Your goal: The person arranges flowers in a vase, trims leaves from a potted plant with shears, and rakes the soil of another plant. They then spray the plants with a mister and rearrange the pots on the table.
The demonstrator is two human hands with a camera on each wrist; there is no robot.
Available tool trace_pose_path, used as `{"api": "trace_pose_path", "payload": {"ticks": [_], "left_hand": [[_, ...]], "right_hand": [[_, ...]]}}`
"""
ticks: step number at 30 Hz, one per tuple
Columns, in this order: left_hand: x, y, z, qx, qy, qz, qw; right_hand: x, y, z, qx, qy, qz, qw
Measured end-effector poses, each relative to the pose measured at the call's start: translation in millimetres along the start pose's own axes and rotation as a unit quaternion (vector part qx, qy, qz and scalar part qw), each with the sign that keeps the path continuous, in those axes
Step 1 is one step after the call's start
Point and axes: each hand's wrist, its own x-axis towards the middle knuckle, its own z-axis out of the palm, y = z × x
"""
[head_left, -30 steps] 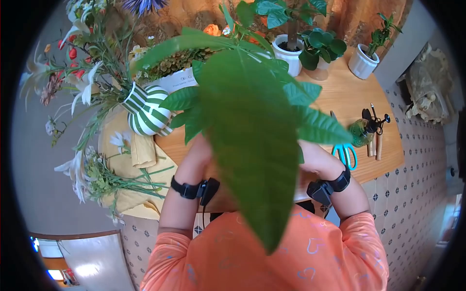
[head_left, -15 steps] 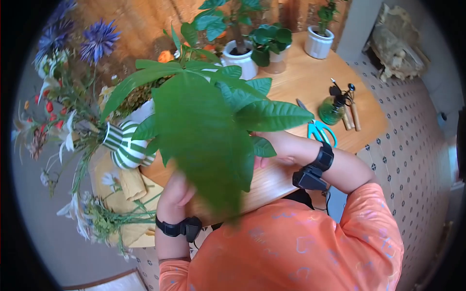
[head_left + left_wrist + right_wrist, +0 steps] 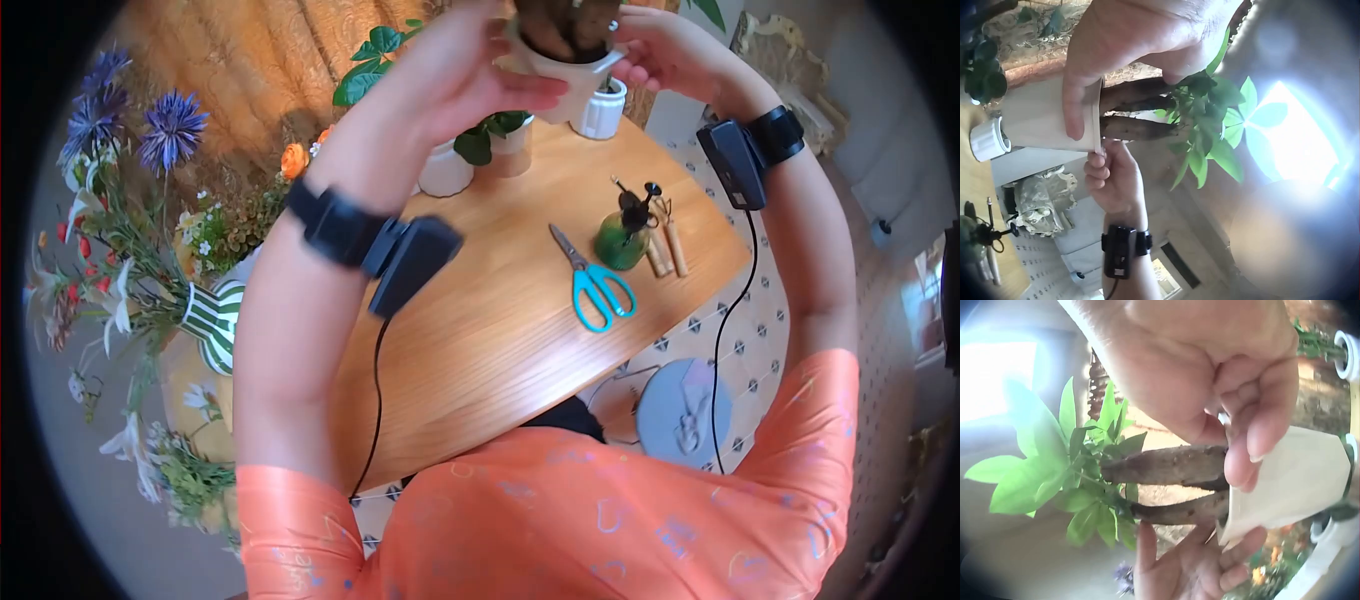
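Note:
A potted plant with several thick brown trunks and green leaves stands in a tall white pot [image 3: 568,78], held up over the far side of the table. My left hand [image 3: 455,75] holds the pot at its left, fingers [image 3: 1074,109] along the wall below the rim and thumb near the trunks. At the opposite side, my right hand [image 3: 680,55] pinches the rim between thumb and curled fingers [image 3: 1259,434]. The trunks [image 3: 1172,465] rise between both hands. Most of the leaves are cut off in the head view, but the leaves [image 3: 1210,125] show in the left wrist view.
Teal-handled scissors [image 3: 592,285], a green spray bottle [image 3: 620,240] and wooden-handled tools [image 3: 672,245] lie or stand on the wooden table [image 3: 480,330]. Small white pots [image 3: 600,110] line the back. A striped vase [image 3: 215,320] with flowers is at left.
Both hands have carried the potted plant from near the body up and away to the far side. The leaves no longer cover the table's middle. The head view has turned right.

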Motion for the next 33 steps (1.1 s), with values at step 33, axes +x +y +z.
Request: {"api": "trace_pose_path", "payload": {"ticks": [33], "left_hand": [[151.9,-170.0,-74.3,0.214,0.188,-0.108,0.953]], "right_hand": [[182.4,195.5,-113.0,0.021,0.157,0.016,0.987]]}}
